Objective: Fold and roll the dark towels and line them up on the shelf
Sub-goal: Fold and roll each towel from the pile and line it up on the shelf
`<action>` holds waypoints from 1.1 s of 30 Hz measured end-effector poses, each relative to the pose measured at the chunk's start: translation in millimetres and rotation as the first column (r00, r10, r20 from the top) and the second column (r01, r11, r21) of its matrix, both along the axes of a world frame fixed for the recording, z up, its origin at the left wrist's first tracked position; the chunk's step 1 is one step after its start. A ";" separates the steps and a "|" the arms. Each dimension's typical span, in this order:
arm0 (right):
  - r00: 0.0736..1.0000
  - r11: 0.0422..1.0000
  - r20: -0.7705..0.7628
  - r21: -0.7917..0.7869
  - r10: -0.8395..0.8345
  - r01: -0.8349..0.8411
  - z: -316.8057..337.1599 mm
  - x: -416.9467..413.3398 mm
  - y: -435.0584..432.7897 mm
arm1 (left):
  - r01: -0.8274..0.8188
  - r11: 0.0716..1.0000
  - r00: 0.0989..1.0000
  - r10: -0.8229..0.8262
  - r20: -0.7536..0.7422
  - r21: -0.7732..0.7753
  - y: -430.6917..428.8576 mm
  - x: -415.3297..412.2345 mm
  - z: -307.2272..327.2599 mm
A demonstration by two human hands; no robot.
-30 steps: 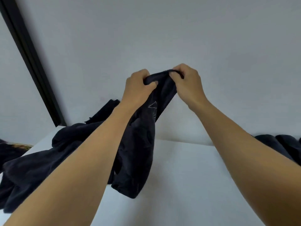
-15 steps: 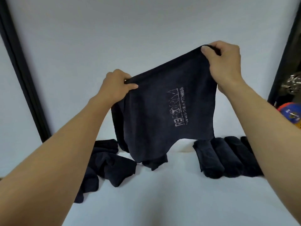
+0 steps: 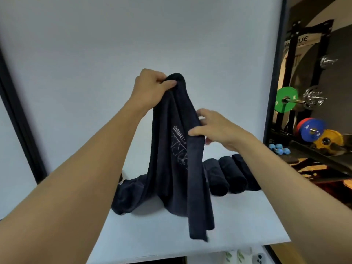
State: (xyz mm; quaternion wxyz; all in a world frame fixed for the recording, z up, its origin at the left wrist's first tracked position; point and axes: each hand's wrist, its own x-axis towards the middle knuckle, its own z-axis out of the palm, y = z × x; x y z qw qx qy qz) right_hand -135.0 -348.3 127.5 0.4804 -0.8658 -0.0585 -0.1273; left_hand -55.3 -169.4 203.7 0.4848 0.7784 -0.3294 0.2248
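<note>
Shelf: where it spreads white below us, the shelf (image 3: 171,235) carries everything.
Towel: our dark towel (image 3: 177,149) hangs above it.
Rolls: three rolled towels (image 3: 228,174) lie touching, right.
Hands: our left hand (image 3: 152,86) fists the top; our right hand (image 3: 215,126) pinches the edge.

The towel (image 3: 179,149) reads "NESS"; the rack sign (image 3: 297,41) "R…UE".

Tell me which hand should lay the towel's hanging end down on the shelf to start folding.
Probably the right hand: it grips the dark towel partway down its edge, nearer the white shelf. The left hand pinches the top corner high up.
</note>
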 end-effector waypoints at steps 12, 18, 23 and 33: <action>0.913 0.707 -0.025 -0.642 -0.406 0.297 -2.1 35.1 -94.0 | -0.184 0.981 0.979 0.177 -0.101 -0.063 48.6 82.0 11.4; 0.752 0.445 0.301 -0.656 -0.587 0.610 24.3 118.7 -98.5 | -0.212 0.971 0.910 0.155 -0.385 -0.110 51.9 149.8 7.8; 0.622 0.603 0.507 -0.228 -0.597 0.764 88.9 166.5 -87.5 | -0.122 0.880 0.947 -0.035 -0.321 -0.458 45.3 186.6 45.1; 0.408 0.804 0.774 0.209 -0.484 0.556 200.4 84.7 -56.8 | 0.040 0.782 0.999 -0.020 0.038 -0.622 84.1 91.2 128.2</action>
